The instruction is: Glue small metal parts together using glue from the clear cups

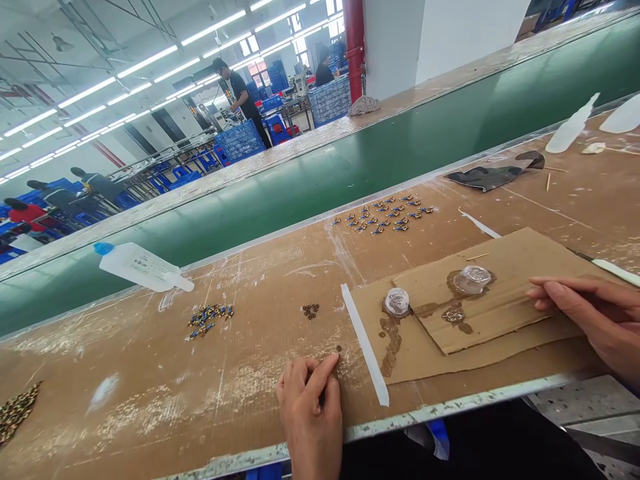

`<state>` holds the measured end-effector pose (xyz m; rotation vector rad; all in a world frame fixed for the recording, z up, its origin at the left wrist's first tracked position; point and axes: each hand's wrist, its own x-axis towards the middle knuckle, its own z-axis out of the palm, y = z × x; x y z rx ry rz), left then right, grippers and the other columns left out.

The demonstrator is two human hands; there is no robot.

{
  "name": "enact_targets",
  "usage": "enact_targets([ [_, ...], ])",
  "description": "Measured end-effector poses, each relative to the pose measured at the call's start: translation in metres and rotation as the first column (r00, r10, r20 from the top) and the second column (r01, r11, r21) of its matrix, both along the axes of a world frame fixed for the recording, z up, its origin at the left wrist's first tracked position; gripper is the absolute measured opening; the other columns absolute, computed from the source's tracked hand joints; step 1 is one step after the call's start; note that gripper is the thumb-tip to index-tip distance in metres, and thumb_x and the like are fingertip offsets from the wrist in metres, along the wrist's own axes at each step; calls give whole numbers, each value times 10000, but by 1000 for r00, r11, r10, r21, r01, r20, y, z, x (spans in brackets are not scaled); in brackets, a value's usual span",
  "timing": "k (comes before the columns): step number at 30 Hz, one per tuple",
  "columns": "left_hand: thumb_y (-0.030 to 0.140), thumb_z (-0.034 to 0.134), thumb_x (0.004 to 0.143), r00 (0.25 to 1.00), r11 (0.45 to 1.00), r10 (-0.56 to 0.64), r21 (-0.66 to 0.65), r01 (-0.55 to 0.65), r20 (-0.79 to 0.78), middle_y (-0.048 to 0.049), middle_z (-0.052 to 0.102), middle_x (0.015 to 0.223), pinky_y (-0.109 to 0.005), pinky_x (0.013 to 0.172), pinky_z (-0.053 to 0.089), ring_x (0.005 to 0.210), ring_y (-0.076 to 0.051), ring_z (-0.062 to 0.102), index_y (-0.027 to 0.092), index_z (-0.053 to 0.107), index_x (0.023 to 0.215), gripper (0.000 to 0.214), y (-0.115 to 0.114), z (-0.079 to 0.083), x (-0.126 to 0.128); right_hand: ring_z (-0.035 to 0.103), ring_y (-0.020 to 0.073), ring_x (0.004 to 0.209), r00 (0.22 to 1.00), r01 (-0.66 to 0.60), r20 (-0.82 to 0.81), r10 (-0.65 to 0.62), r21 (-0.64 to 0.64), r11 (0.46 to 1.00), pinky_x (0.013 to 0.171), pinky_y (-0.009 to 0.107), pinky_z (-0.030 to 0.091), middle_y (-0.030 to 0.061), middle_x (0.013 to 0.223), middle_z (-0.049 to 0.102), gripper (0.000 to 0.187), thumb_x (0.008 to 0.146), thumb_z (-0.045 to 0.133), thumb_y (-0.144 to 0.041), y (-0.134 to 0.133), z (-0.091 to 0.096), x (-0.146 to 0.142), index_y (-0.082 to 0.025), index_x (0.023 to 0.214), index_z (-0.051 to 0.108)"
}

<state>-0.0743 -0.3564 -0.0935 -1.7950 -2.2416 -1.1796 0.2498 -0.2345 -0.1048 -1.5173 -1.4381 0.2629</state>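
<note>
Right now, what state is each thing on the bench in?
Left hand: fingertip on a tiny brown ring.
Right hand: resting on the cardboard, holding nothing visible.
White bottle: lying on its side, capped.
Clear cups: sitting in brown glue stains.

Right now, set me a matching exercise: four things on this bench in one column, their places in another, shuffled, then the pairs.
Things:
1. left hand
2. right hand
3. white squeeze bottle
4. dark cloth

Places:
A. lying beside the green belt, blue cap to the left
B. fingertips by a tiny brown ring at the near edge
C. resting on the cardboard sheets
D. far right of the bench, near the belt

Pairs: 1-B, 2-C, 3-A, 4-D
</note>
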Motion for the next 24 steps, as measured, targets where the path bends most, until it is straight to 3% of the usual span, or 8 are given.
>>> enact_targets([
  [10,156,495,828,1000,999,-8,37,8,5,-9,577,770,-327,700,352,744,-163,509,308,713,979,306,2,-4,-1,656,183,764,1000,-10,-19,9,-31,999,801,337,534,-2,826,685,331,753,573,-542,-1,5,-2,-258,879,688],
  [14,173,481,837,1000,1000,-4,24,4,-31,-12,582,761,-344,722,370,723,-155,522,304,714,977,302,2,-5,-3,658,178,727,1000,-11,-24,11,0,1000,741,314,555,16,814,688,343,753,565,-540,-3,12,-6,-232,848,685],
  [24,214,505,835,998,995,-51,85,54,-33,-16,605,756,-305,656,396,686,-153,556,283,724,968,266,6,-13,-12,671,188,690,999,-49,-25,47,-69,996,712,339,580,14,757,692,374,747,526,-567,-3,23,-9,-230,797,681],
])
